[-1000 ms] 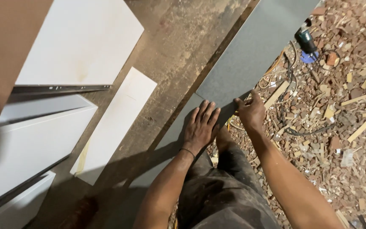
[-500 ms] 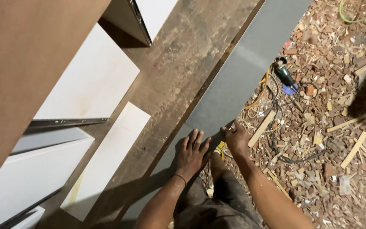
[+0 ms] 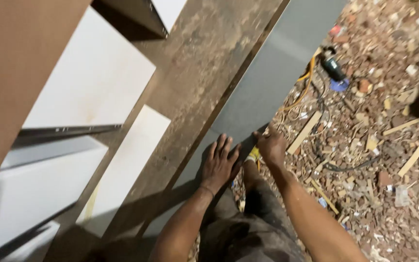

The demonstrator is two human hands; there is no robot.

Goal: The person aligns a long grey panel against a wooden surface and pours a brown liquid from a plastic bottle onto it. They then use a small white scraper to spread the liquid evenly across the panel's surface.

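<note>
Both hands are staying put: left hand [image 3: 220,163] pressing flat, right hand [image 3: 270,146] pinching grey strip [image 3: 267,82] edge; strip could slip sideways.

laminate strip [image 3: 272,77] on workbench [image 3: 195,73] right edge; white boards [image 3: 122,170] left; power tool [image 3: 333,65] on floor right.

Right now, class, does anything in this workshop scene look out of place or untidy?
Yes. The floor beside the workbench is littered with wood offcuts and chips, and a power tool lies among them with its cable tangled loosely. The grey strip under both hands looks flat and undamaged.
</note>
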